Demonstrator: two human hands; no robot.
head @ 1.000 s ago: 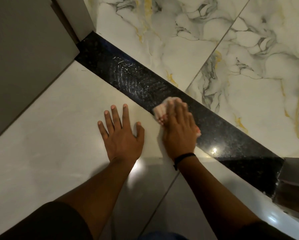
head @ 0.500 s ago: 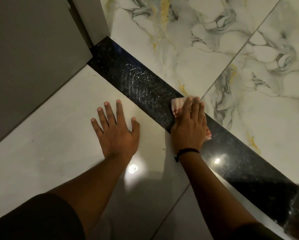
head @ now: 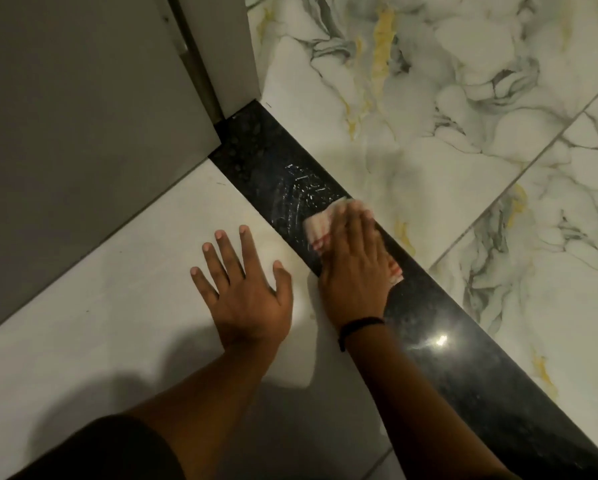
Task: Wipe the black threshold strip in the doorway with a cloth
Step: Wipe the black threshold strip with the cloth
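The black threshold strip (head: 457,355) runs diagonally from the door frame at upper left to the lower right. My right hand (head: 354,268) presses flat on a pale pink-and-white cloth (head: 316,230) lying on the strip near its middle; a black band circles that wrist. Wet smear marks (head: 301,188) show on the strip just beyond the cloth. My left hand (head: 245,289) rests flat on the plain white floor tile, fingers spread, holding nothing, just left of the strip.
A grey door or panel (head: 83,116) and the door frame (head: 221,53) stand at upper left. Marbled white, grey and gold floor tiles (head: 464,116) lie beyond the strip. Plain white tiles (head: 83,323) lie on the near side.
My right hand has slid the cloth along the strip toward the door frame, closer to the smear marks. The view has shifted, showing more of the frame. My left hand stays planted.
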